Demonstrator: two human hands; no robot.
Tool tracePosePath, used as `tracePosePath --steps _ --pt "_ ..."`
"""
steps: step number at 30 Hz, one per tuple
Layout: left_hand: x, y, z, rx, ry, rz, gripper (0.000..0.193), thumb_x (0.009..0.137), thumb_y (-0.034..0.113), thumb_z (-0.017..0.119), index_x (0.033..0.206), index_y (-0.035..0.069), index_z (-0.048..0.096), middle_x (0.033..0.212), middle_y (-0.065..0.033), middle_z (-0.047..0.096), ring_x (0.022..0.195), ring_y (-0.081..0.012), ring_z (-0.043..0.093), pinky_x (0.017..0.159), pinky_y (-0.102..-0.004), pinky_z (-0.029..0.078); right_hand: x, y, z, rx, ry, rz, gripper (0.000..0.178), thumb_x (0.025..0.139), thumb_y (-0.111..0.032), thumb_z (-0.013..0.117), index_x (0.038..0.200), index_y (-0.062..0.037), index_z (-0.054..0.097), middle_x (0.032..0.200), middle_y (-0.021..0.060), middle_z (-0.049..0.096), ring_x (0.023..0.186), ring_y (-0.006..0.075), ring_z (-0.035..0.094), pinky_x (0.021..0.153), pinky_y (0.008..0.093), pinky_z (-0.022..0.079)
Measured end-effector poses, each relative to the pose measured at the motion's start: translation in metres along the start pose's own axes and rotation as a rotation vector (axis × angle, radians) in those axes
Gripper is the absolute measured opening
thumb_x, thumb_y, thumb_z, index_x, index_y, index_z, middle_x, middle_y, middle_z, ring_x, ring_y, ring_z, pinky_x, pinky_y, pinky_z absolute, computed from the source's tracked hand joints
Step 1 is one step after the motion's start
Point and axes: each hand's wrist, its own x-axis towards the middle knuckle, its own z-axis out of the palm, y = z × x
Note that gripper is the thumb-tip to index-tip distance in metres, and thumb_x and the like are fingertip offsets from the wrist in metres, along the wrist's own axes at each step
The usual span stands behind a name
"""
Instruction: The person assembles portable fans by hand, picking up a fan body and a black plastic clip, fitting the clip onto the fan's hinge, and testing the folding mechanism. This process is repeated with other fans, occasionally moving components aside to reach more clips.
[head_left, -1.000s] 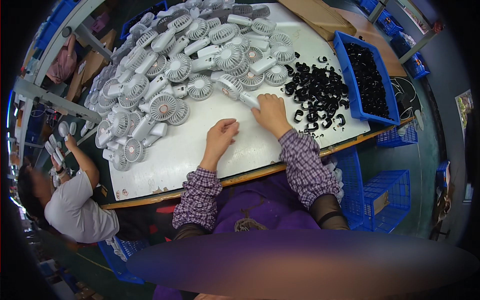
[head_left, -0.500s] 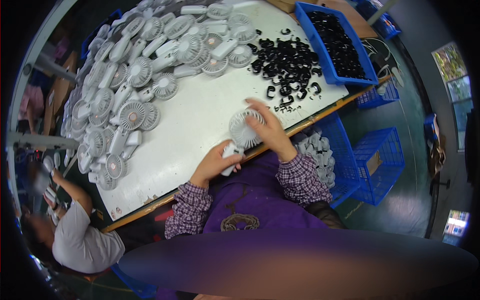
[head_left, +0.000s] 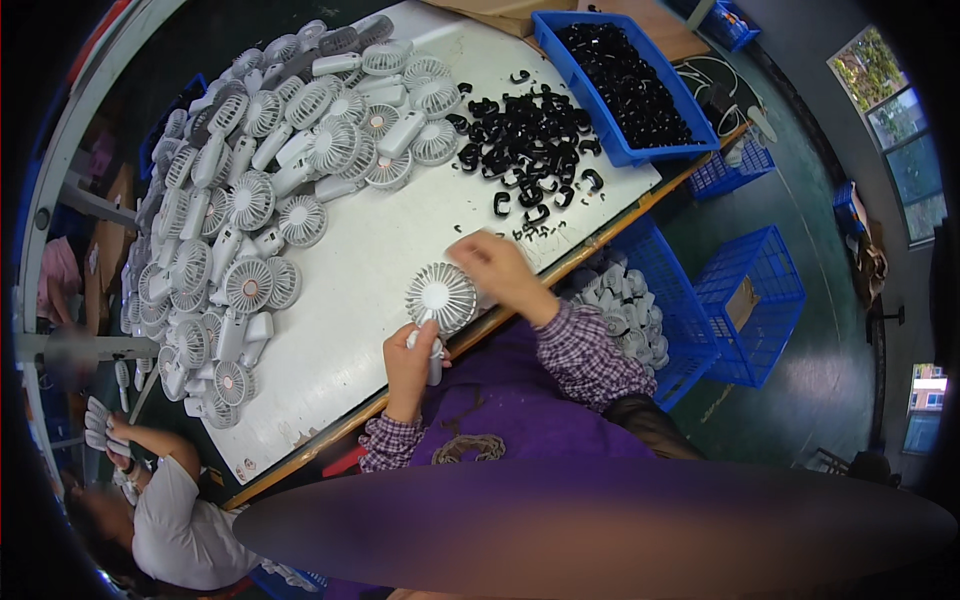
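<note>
At the near edge of the white worktop [head_left: 350, 270], the left hand [head_left: 410, 355] has its fingers wrapped around the handle of a small white handheld fan [head_left: 440, 298]. The right hand [head_left: 495, 265] fingers curl against the fan's round head.

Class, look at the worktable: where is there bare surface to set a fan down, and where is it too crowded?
Bare: the white table strip between the fan pile and black clips, and down toward the near edge. Crowded: far-left side and around the blue bin.
</note>
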Motion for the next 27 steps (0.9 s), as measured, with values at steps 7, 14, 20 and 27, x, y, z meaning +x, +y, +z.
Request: tracePosePath --steps 7,14,20,27 --pt "0.038 0.012 -0.026 -0.458 -0.222 0.058 0.036 0.096 0.036 0.047 0.102 0.000 0.052 0.082 -0.0096 0.060 0.070 -0.0181 0.063 0.063 -0.0319 0.054 0.079 0.033 -0.043 -1.021 -0.001 0.244 0.042 0.077 -0.041 0.062 0.073 0.0009 0.067 0.075 0.0185 0.065 0.067 0.0335 0.064 0.057 0.0409 0.049" --pt "0.047 0.031 -0.018 -0.111 -0.138 0.296 0.033 0.094 0.025 0.055 0.116 0.001 0.050 0.090 -0.0104 0.063 0.076 -0.0141 0.063 0.069 -0.0270 0.052 0.066 0.052 -0.050 -0.117 0.125 0.246 0.013 0.079 -0.015 0.065 0.077 -0.0032 0.061 0.072 0.0107 0.066 0.058 0.0209 0.064 0.047 0.0275 0.045" --pt "0.052 0.025 0.002 0.074 -0.095 0.641 0.054 0.085 0.053 0.061 0.101 0.002 0.054 0.080 -0.0053 0.061 0.071 -0.0074 0.053 0.065 -0.0233 0.044 -0.027 -0.036 0.011 1.131 -0.238 0.320 0.004 0.089 -0.002 0.056 0.093 -0.0006 0.056 0.088 0.0192 0.067 0.071 0.0243 0.067 0.054 0.0268 0.053" --pt "0.047 0.020 0.014 0.138 -0.008 0.535 0.038 0.082 0.037 0.068 0.082 0.000 0.060 0.066 -0.0032 0.059 0.059 -0.0076 0.051 0.053 -0.0235 0.042 -0.042 -0.030 0.017 0.866 -0.178 0.317 0.010 0.091 -0.009 0.058 0.087 -0.0003 0.055 0.077 0.0128 0.065 0.058 0.0152 0.063 0.049 0.0220 0.049"
